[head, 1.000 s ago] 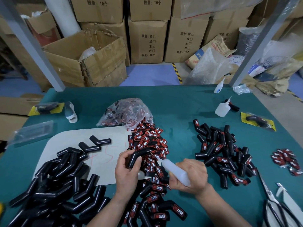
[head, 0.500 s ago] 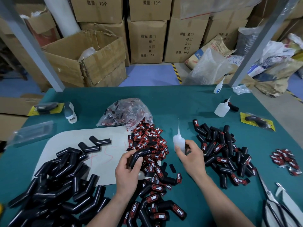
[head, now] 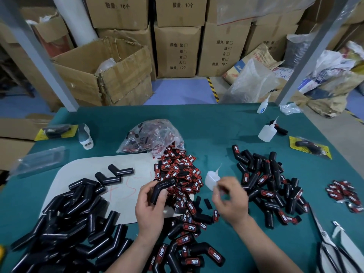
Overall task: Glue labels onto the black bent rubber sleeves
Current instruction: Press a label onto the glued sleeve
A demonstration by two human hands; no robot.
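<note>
Nearby, a glue bottle [head: 210,180] sits between label heap [head: 177,168] and labelled sleeves [head: 267,194].

Stacked cardboard boxes [head: 177,50], blue floor [head: 177,91]

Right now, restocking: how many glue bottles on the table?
3: near bottle by the right hand, middle bottle farther right, far bottle at the back edge; others may be hidden.

Scissors [head: 323,238] lie right; cardboard boxes [head: 177,50] stand behind.
</note>
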